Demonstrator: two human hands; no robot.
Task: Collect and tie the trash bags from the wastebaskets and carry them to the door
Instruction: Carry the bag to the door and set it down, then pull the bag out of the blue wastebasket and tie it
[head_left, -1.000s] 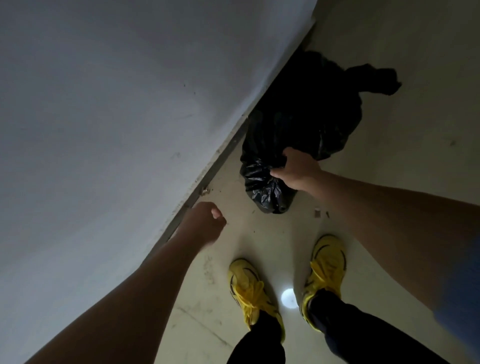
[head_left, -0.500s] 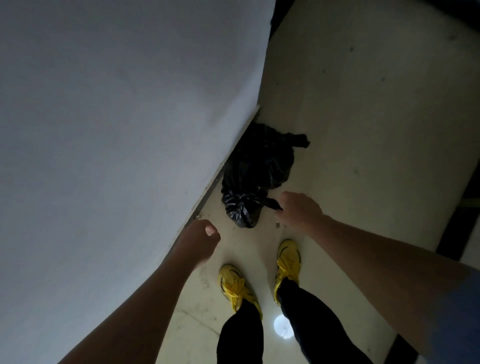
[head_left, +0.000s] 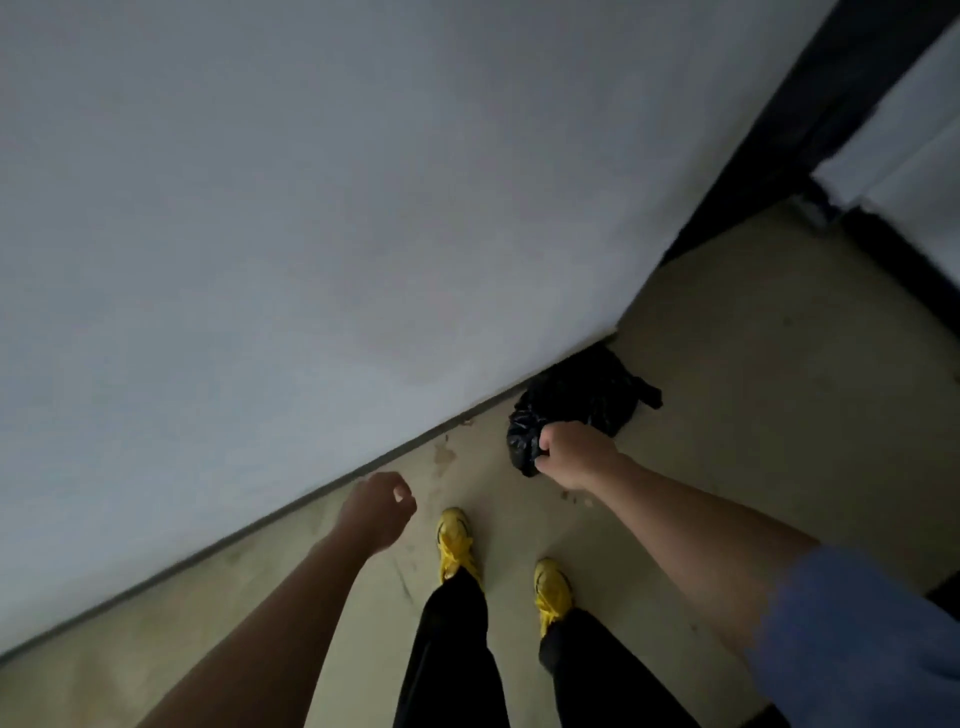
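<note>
Black trash bag (head_left: 576, 402) on the floor (head_left: 753, 415), pushed into the angle where floor meets wall (head_left: 311, 208), just short of the wall's outer corner. A second dark lump behind the near one; whether one bag or two, cannot tell.

Right hand (head_left: 571, 454) over the bag's near end, fingers curled shut around a bunch of the black film, seemingly the gathered neck. Left hand (head_left: 379, 512) well apart from it, near the wall's foot, loosely curled, holding nothing visible.

Thin plastic film, glossy, crinkled into fine folds, slumped with no shape of its own. Judged light and soft: sags flat, small bulk. Slippery when smooth, so best taken at the twisted neck or knot, where layers bunch into a firm rope; a pinch on the belly risks stretching or tearing the film. Contents unseen, so sharp or wet things inside cannot be ruled out; carry away from the leg.

Floor pale, matt, hard, with a few stains and crumbs by the wall. Wall plain, flat, light grey. Dark door frame (head_left: 810, 104) at the far right. Yellow shoes (head_left: 454, 540) below, black trouser legs above them.
</note>
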